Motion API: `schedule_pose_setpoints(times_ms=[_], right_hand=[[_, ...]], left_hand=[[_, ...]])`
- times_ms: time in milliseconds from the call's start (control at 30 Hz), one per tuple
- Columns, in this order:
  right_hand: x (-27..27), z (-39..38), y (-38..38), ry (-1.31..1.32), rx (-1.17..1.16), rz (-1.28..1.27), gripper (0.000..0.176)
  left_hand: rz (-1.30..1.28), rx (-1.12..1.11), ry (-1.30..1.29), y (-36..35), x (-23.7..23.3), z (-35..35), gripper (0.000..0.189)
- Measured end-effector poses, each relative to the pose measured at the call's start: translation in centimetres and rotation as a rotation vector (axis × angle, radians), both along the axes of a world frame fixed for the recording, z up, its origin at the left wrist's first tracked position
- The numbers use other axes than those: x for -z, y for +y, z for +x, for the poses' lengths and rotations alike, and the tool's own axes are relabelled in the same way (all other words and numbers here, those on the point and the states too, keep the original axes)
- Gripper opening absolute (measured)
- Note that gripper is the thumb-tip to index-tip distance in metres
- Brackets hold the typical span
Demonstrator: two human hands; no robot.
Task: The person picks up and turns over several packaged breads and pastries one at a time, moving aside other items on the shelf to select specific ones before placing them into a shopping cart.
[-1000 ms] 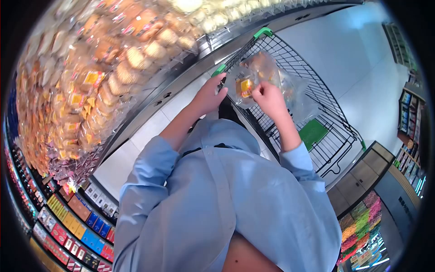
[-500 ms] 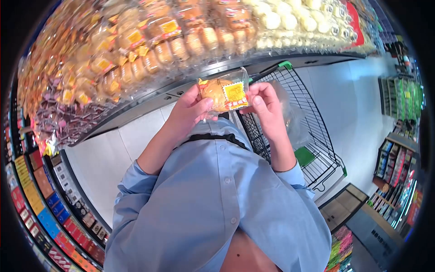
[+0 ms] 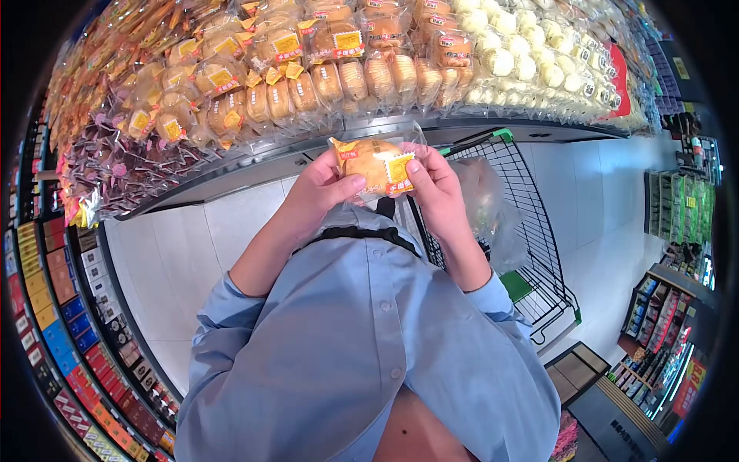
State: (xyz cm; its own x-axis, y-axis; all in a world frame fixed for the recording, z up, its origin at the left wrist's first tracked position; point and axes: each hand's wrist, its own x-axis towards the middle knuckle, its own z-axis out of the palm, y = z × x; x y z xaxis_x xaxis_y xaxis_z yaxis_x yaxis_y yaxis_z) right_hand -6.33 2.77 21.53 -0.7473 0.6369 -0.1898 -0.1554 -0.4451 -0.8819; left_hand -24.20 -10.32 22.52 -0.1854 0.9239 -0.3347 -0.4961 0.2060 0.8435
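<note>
A bread roll in a clear wrapper (image 3: 373, 163) with a yellow and red label is held up in front of my waist. My left hand (image 3: 327, 185) grips its left end, thumb on the front. On the right end, my right hand (image 3: 436, 185) presses its thumb beside the yellow label, fingers behind the wrapper. The fingers behind the package are partly hidden. Just beyond the roll is the edge of a display stand (image 3: 285, 160) piled with similar wrapped bread (image 3: 300, 94).
A black wire shopping cart (image 3: 543, 254) with green corners stands at my right, a clear plastic bag (image 3: 493, 208) inside. Pale round wrapped buns (image 3: 512, 54) fill the stand's right part. Shelves of colourful boxes (image 3: 77, 308) line the left; more shelves (image 3: 662, 316) stand far right.
My right hand has moved left onto the package, its thumb now pressing the front near the label. The package has turned slightly, and the view has shifted to show more of the stand.
</note>
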Motion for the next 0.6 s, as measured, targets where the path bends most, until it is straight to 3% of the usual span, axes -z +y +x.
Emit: schedule_pose_setpoints(times_ms=[67, 167, 267, 367, 400, 500, 600], right_hand=[[0.0, 0.1, 0.1, -0.019, -0.001, 0.025, 0.034], [1.3, 0.5, 0.5, -0.165, 0.125, 0.259, 0.047], [-0.9, 1.4, 0.8, -0.125, 0.005, 0.187, 0.066], [-0.8, 1.5, 0.4, 0.098, -0.046, 0.096, 0.078], [-1.0, 1.5, 0.4, 0.114, -0.025, 0.083, 0.086], [0.5, 2.1, 1.8, 0.241, 0.067, -0.083, 0.087], [0.7, 3.8, 4.1, 0.31, 0.004, -0.31, 0.067]], left_hand=[[0.005, -0.009, 0.054, 0.2, -0.3, 0.0, 0.042], [0.105, -0.107, 0.227, 1.4, -0.8, 0.7, 0.043], [0.136, -0.222, 0.514, 2.5, -0.4, 1.6, 0.049], [0.189, -0.164, 0.976, 3.7, -1.9, 2.9, 0.055], [0.241, -0.109, 1.02, 4.0, -2.3, 3.5, 0.057], [0.375, 0.049, 1.052, 4.7, -3.0, 4.8, 0.059], [0.385, 0.11, 0.929, 5.3, -2.9, 5.1, 0.052]])
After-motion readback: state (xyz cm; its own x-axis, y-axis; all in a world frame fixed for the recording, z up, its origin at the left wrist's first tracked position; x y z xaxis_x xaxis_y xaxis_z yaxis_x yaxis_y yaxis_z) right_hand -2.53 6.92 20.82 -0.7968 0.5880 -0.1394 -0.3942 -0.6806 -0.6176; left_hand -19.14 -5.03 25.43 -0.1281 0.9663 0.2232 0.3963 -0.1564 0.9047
